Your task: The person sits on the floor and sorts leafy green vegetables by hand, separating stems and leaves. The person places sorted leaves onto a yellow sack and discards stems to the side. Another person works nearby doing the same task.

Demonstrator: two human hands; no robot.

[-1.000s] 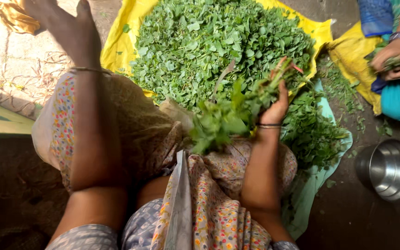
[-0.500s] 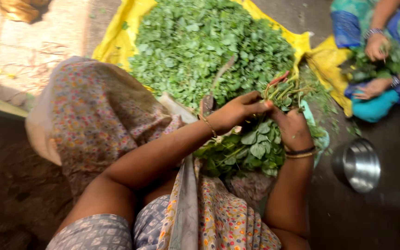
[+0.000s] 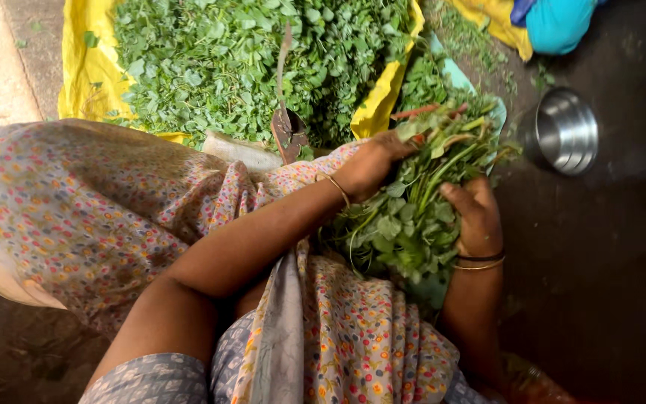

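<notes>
Both of your hands have closed in, left hand (image 3: 371,166) and right hand (image 3: 471,217) now clasping the bunch of greens (image 3: 413,213) over your lap, while the big leaf pile (image 3: 241,60) on the yellow sheet (image 3: 84,67) remains unbundled.

Probably a floor-level vegetable-sorting spot: leafy greens (image 3: 226,60) heaped on yellow sheet (image 3: 84,60), steel bowl (image 3: 566,131) on dark ground.

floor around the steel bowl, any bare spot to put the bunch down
Bare dark floor lies below and right of the steel bowl, beside the right hand. Crowded: yellow sheet heaped with leaves; both hands grip the bunch.
</notes>
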